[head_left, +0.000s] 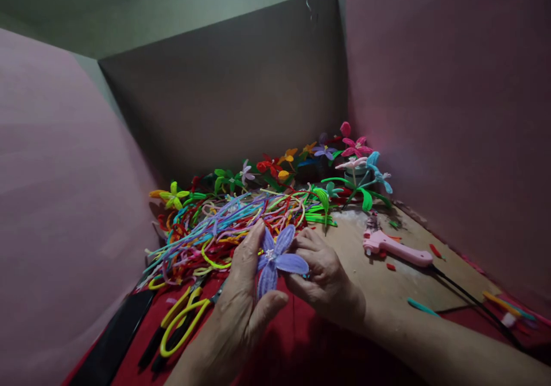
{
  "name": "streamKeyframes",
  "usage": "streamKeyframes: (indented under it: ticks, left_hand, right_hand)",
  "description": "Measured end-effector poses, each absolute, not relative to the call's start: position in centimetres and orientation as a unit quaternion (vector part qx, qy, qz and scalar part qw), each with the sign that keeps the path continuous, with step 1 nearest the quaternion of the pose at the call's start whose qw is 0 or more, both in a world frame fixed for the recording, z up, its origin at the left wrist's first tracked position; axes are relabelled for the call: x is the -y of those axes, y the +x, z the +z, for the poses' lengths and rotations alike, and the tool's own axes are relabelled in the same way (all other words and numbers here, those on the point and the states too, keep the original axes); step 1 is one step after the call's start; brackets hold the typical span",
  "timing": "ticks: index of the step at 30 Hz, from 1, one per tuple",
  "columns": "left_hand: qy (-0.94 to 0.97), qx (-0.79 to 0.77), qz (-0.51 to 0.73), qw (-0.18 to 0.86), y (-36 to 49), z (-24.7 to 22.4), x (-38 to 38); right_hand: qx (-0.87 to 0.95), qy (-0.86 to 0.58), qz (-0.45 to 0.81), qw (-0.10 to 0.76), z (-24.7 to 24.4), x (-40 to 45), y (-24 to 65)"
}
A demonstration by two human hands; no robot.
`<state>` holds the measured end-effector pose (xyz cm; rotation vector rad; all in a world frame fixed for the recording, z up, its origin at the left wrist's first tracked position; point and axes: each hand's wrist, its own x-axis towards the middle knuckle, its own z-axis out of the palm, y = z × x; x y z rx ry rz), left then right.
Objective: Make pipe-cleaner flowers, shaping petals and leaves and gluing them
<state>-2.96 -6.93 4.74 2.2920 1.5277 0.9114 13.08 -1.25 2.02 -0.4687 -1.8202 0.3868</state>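
Purple flower, left hand alongside, right hand apparently pinching.

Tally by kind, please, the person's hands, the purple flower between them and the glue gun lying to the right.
Hands: 2 (left hand, right hand)
Purple flower: 1
Pink glue gun: 1
Total: 4
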Motion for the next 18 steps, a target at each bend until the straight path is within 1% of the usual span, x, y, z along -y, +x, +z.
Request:
streamKeyframes:
  ticks: [3, 7, 10, 13, 18]
  left_hand:
    - [0.779, -0.525, 0.317, 0.130, -3.3, 5.0, 7.2]
    - [0.788, -0.513, 0.318, 0.124, -4.1, 7.0, 7.6]
    - [0.822, -0.484, 0.296, 0.049, -4.2, 8.6, 7.5]
    - [0.861, -0.441, 0.254, 0.018, -3.9, 8.9, 7.0]
    - [0.865, -0.442, 0.229, 0.053, -3.4, 7.8, 6.5]
  right_hand:
    - [0.781, -0.197, 0.164, 0.570, 2.0, 1.1, 13.1]
    - [0.791, -0.192, 0.161, 0.558, 1.9, 1.0, 13.0]
    - [0.796, -0.184, 0.156, 0.554, 1.8, 0.9, 13.0]
    - [0.803, -0.175, 0.152, 0.549, 1.8, 1.0, 13.0]
    - [0.810, -0.166, 0.155, 0.540, 1.6, 1.0, 13.1]
